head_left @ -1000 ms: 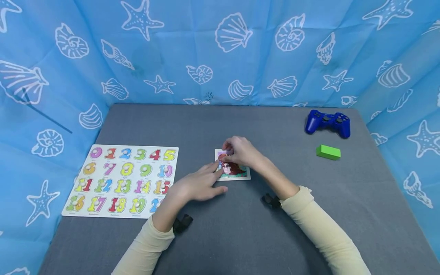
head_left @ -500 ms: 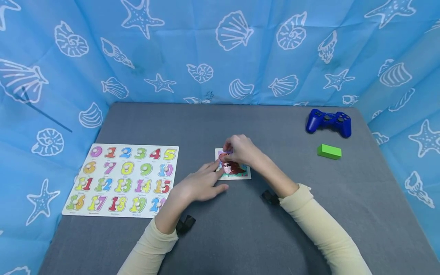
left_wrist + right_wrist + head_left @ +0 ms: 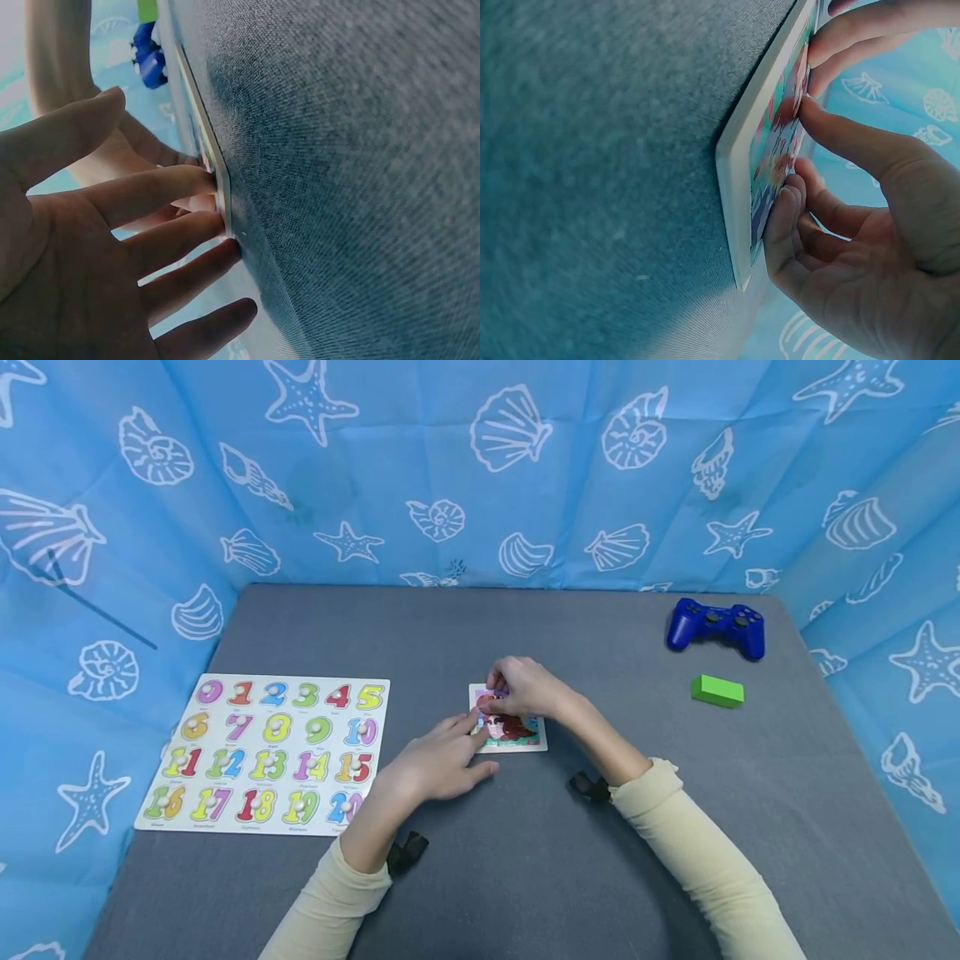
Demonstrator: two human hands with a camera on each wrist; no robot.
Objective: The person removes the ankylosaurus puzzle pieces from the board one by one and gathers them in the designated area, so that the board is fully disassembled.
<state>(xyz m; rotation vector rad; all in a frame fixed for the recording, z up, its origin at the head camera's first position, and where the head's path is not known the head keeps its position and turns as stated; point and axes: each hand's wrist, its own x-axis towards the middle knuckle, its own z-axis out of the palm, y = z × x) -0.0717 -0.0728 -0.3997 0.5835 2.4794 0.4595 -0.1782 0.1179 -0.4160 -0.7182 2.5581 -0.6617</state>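
Observation:
A small picture puzzle (image 3: 513,737) in a pale raised frame lies flat near the table's middle, showing a figure with red hair. My right hand (image 3: 528,689) bends over its upper left part. Thumb and curled fingertips meet the picture a little apart, around what looks like a puzzle piece (image 3: 781,142); its outline is partly covered. From the lower left, my left hand (image 3: 435,764) reaches in with straight, spread fingers. In the left wrist view, its fingertips (image 3: 214,223) touch the frame's edge, with the thumb held away.
A white number board (image 3: 262,752) with knobbed pieces lies to the left, partly under the left forearm. At the right are a blue game controller (image 3: 716,628) and a green block (image 3: 717,691). A blue shell-print curtain (image 3: 570,460) hangs behind and beside the grey table (image 3: 525,877).
Both hands stay at the puzzle almost without motion. The left forearm has shifted slightly to the right, showing more of the number board's lower right corner.

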